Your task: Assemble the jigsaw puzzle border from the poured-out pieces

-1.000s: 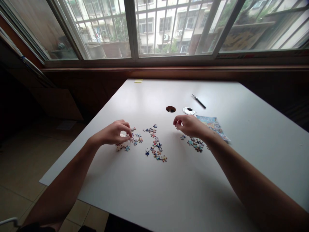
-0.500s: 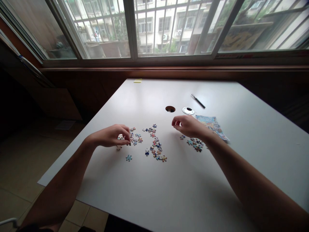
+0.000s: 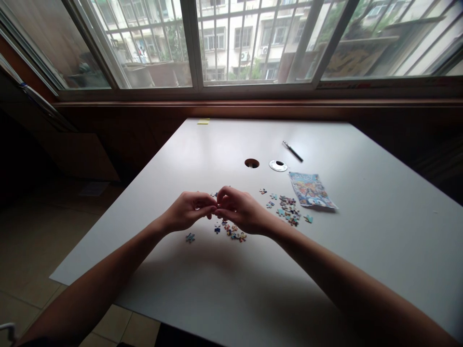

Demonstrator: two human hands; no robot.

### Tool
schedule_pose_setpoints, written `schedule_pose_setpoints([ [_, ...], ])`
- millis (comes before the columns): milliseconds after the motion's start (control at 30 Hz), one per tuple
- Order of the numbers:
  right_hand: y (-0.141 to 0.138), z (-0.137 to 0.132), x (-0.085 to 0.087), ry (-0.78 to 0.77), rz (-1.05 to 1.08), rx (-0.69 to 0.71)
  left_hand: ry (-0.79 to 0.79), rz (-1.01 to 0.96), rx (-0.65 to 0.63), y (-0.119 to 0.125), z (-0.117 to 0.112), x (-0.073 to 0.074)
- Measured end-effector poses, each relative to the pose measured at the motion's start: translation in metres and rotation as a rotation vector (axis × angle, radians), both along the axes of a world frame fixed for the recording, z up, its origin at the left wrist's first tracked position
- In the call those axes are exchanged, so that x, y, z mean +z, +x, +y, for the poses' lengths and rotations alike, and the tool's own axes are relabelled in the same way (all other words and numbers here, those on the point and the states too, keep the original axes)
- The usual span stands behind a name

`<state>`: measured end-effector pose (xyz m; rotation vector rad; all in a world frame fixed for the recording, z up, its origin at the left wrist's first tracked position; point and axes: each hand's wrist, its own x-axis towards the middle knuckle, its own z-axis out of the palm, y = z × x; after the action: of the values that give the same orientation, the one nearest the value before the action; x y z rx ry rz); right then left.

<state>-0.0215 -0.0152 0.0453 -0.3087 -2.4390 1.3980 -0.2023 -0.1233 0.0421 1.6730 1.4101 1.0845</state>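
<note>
My left hand (image 3: pixel 188 209) and my right hand (image 3: pixel 238 208) meet fingertip to fingertip above the white table (image 3: pixel 231 284). Both are closed in a pinch; what they pinch is too small to make out. Beneath and just behind them lies a cluster of small colourful puzzle pieces (image 3: pixel 231 231). One loose piece (image 3: pixel 190 237) rests on the table under my left wrist. A second scatter of pieces (image 3: pixel 285 208) lies to the right of my right hand.
A colourful printed picture sheet (image 3: pixel 310 190) lies right of the pieces. Behind are a round cable hole (image 3: pixel 251 163), its white cap (image 3: pixel 278 166), a black pen (image 3: pixel 292 151) and a yellow note (image 3: pixel 203 121). A barred window runs along the far wall.
Both hands moved inward and met over the middle cluster; the right hand left the right scatter and uncovered the picture sheet, and the left hand left the left pieces.
</note>
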Motion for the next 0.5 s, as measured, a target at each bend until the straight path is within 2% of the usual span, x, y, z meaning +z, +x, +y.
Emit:
schedule_pose_setpoints([
  [100, 0.002, 0.004, 0.002, -0.030, -0.004, 0.026, -0.017, 0.007, -0.037, -0.003, 0.000, 0.000],
  [200, 0.011, 0.020, 0.010, 0.088, -0.062, 0.017, 0.019, 0.184, -0.039, -0.012, 0.000, 0.004],
  [267, 0.021, 0.041, 0.015, 0.183, -0.156, -0.009, 0.076, 0.278, 0.016, -0.023, 0.001, 0.005],
  [367, 0.041, 0.081, 0.019, 0.278, -0.281, -0.220, 0.141, 0.361, 0.098, -0.041, 0.003, 0.006],
  [433, 0.053, 0.103, 0.016, 0.365, -0.414, -0.291, 0.151, 0.412, 0.147, -0.052, 0.004, 0.006],
  [500, 0.060, 0.117, 0.010, 0.375, -0.548, -0.313, 0.144, 0.451, 0.200, -0.061, 0.004, 0.007],
])
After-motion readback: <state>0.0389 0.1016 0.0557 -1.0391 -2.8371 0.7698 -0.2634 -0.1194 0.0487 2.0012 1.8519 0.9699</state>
